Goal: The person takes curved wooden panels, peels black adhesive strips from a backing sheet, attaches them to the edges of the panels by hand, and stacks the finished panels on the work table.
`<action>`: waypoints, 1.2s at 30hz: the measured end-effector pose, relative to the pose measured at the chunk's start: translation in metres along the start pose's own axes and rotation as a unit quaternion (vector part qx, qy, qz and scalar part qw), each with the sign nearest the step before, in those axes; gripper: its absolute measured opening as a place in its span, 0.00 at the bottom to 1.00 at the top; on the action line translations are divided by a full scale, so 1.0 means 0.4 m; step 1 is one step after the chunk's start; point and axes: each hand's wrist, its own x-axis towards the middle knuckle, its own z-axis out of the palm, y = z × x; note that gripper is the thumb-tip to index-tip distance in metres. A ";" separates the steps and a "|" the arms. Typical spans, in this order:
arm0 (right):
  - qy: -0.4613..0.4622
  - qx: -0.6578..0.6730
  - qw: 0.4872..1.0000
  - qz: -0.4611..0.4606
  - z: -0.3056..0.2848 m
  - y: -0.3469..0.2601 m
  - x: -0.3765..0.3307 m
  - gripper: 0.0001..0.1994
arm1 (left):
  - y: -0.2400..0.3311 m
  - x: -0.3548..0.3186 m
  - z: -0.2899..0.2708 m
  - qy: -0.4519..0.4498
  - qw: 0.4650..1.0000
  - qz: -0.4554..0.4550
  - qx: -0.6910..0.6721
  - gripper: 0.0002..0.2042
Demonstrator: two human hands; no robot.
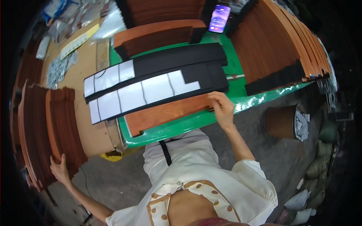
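My right hand (222,108) pinches the right end of a reddish-brown wooden board (166,113) that lies on the green table (177,128). Over that board lie two long black strips (181,60) with white backing-paper patches (132,96) on their left parts. My left hand (59,168) reaches far out to the left and rests with spread fingers on the near end of a stack of brown boards (62,124) standing on edge.
More brown board stacks stand at the right (275,45), the back (158,34) and far left (32,128). A lit phone (219,18) leans at the back. A brown bin (283,121) stands on the grey floor, with sacks (316,169) at the right.
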 end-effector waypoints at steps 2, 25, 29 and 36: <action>-0.002 0.028 1.000 0.005 -0.010 0.019 -0.019 0.11 | 0.008 0.034 0.059 -0.005 0.996 0.032 -0.084 0.35; -0.134 -0.190 0.930 -0.286 -0.003 -0.055 -0.054 0.10 | 0.718 -0.430 -0.162 -0.496 0.621 0.490 -0.359 0.33; -0.118 -0.168 0.937 -0.283 0.045 -0.035 -0.036 0.10 | 0.715 -0.404 -0.193 -0.347 0.665 0.586 -0.309 0.22; -0.117 -0.151 0.948 -0.256 0.078 -0.023 -0.006 0.11 | 0.679 -0.373 -0.181 -0.257 0.734 0.516 -0.360 0.13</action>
